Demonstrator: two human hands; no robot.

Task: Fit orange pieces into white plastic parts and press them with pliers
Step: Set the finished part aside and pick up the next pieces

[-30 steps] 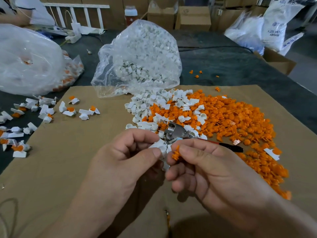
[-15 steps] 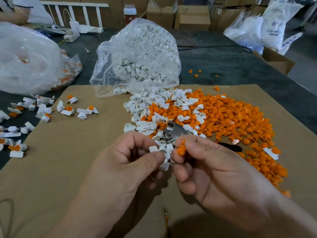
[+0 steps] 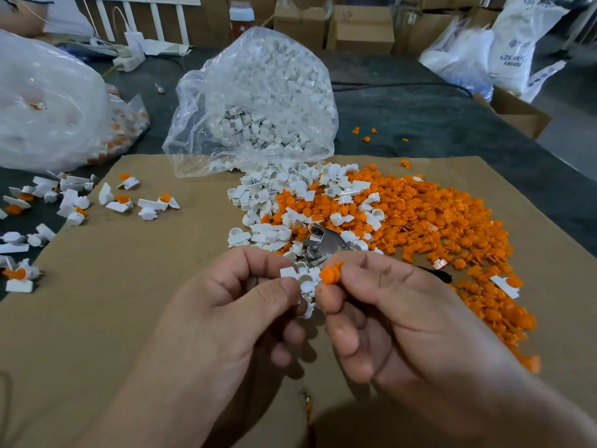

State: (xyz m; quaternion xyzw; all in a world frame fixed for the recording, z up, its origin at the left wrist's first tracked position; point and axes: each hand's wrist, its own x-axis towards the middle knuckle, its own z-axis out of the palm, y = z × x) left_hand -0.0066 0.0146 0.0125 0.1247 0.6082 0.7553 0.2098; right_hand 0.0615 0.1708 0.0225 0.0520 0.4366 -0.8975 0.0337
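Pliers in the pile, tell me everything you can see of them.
The pliers lie flat in the pile on the cardboard, half buried where the white parts meet the orange pieces. The head looks like shiny grey metal with round rivets. The right hand hides the middle from view; a dark handle end shows past it. Neither hand touches them. Whether they are open cannot be told.

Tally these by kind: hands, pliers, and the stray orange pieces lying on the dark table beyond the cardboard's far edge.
Hands: 2, the left hand and the right hand
Pliers: 1
Stray orange pieces: 4
Total: 7
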